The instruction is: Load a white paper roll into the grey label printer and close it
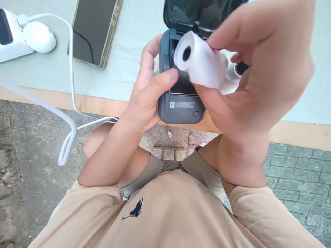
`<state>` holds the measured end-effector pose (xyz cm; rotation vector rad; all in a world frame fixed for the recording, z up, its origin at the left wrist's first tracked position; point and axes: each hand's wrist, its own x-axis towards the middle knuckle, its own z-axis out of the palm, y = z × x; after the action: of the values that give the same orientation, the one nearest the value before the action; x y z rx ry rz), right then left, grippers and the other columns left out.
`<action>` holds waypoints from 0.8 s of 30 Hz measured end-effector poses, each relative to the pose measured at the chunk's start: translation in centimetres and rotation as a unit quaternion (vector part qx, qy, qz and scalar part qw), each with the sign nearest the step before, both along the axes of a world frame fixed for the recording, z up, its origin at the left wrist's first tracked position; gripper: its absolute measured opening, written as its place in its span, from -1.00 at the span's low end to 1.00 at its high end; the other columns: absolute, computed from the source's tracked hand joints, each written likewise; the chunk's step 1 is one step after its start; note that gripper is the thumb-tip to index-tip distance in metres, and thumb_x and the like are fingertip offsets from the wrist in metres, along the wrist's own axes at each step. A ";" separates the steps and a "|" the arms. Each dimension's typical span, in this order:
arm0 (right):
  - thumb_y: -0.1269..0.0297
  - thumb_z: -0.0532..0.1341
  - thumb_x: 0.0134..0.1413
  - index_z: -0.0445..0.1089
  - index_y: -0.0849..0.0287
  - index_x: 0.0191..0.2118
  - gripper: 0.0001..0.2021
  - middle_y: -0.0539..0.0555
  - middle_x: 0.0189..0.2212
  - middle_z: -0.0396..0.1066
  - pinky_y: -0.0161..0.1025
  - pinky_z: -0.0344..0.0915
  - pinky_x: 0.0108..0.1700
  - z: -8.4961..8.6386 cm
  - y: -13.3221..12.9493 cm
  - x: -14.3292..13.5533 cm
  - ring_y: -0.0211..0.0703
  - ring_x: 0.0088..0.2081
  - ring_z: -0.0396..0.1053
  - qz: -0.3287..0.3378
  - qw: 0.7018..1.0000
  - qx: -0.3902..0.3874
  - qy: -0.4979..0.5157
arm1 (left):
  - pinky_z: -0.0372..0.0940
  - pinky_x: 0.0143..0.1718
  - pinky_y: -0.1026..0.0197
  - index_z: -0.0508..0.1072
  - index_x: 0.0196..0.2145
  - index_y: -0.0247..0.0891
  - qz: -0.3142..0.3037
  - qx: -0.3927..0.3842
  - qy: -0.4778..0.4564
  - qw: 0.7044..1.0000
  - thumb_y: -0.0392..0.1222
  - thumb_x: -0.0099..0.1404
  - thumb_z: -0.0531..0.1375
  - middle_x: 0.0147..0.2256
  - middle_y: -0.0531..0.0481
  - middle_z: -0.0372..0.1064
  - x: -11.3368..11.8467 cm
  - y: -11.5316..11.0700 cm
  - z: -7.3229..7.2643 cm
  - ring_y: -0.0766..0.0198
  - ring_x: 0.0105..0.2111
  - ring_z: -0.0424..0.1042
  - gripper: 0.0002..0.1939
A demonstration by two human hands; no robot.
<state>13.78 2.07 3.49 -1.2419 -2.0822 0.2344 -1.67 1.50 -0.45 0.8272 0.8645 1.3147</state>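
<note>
A small dark blue-grey label printer [181, 109] has its lid [207, 13] raised, with the paper bay exposed. My left hand [150, 82] grips the printer's left side, thumb over the edge of the bay. Pinched between thumb and fingers of my right hand [253, 65] is a white paper roll [207, 67] with a dark hollow core, tilted at the bay's opening. Its loose paper edge hangs toward my right thumb. Behind my right fingers lies another white roll [234, 72], partly hidden.
On the pale cloth-covered table [129, 51] lie a smartphone [94, 31], a white rounded device [39, 37] and a white box-shaped device [12, 38] with a dark screen. A white cable [71, 62] runs over the table's front edge [297, 132] and loops in front of it.
</note>
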 end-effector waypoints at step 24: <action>0.29 0.22 0.15 0.40 0.06 -0.37 -0.93 -0.14 -0.38 0.43 -0.18 0.13 -0.15 2.3 -1.1 1.6 -0.27 -0.17 0.35 0.212 0.972 -0.050 -0.089 | 0.36 -0.23 0.19 0.09 0.05 -0.01 -0.046 0.131 0.034 0.990 0.10 0.12 0.24 -0.17 0.06 0.38 -0.1 0.5 -2.8 0.26 -0.21 0.48 -0.39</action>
<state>15.34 0.94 5.81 -0.8840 -2.5075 0.4376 -1.78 2.05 -3.29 1.1105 0.7051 1.3420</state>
